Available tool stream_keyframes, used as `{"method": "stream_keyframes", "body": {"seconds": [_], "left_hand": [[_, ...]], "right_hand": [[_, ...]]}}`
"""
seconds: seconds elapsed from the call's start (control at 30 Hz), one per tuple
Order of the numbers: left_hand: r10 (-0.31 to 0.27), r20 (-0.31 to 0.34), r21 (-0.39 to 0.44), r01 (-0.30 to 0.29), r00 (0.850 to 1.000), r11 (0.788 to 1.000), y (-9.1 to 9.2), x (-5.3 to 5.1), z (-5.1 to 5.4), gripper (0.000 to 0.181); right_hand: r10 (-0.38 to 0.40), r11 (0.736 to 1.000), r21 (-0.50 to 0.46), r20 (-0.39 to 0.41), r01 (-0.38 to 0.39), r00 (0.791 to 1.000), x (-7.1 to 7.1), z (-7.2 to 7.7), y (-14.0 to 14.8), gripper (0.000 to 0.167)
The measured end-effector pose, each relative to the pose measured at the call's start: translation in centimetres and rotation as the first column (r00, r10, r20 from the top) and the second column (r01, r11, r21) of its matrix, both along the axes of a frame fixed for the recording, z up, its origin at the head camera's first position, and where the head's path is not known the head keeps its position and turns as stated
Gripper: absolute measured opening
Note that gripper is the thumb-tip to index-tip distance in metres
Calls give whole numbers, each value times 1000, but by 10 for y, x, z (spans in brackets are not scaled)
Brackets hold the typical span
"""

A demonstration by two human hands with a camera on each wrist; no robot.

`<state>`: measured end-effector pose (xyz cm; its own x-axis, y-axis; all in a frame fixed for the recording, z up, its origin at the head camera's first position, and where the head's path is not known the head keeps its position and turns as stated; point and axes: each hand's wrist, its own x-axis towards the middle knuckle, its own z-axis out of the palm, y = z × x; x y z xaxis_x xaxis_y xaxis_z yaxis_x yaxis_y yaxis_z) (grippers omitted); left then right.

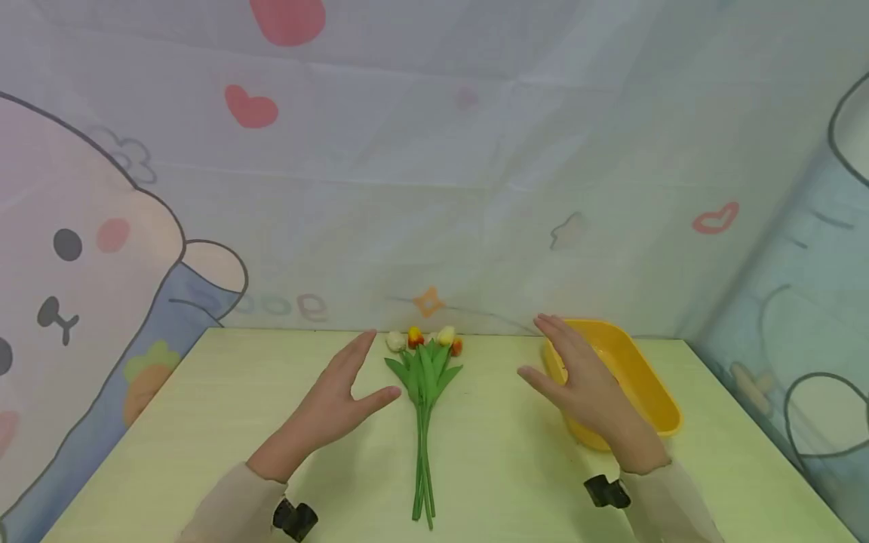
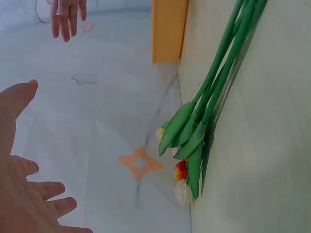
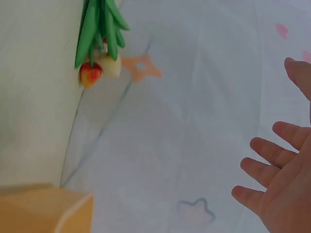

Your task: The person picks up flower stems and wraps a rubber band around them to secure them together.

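A bunch of artificial tulips lies on the table, its white, yellow and red-orange blooms at the far edge and its green stems pointing toward me. My left hand hovers to the left of the flowers, fingers straight and thumb spread, holding nothing. On the other side, my right hand is raised with its fingers extended, in front of a yellow tray. Neither hand touches the tulips. In the left wrist view, the stems and leaves show beside the spread left fingers. The right fingers also appear spread.
The pale yellow-green table meets a fabric backdrop printed with hearts and a cartoon bear. The tray stands at the table's back right, partly hidden behind the right hand. A small black device sits at each wrist.
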<state>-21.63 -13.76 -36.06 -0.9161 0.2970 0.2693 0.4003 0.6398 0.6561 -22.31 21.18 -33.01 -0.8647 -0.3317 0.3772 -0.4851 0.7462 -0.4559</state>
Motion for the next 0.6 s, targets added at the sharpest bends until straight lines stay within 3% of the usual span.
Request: {"method": "stream_keyframes", "body": {"seconds": [0.3,0.6], "left_hand": [[-25,146,177,-1,989,984,16,-4,-15,90],[-64,200,359,-12,978,933,30,-14,-35,86]], "right_hand": [[53,987,-151,11,-51,999,-4,-23,-37,70],[51,974,-226,73,-33,996,-11,-43,-62,69]]}}
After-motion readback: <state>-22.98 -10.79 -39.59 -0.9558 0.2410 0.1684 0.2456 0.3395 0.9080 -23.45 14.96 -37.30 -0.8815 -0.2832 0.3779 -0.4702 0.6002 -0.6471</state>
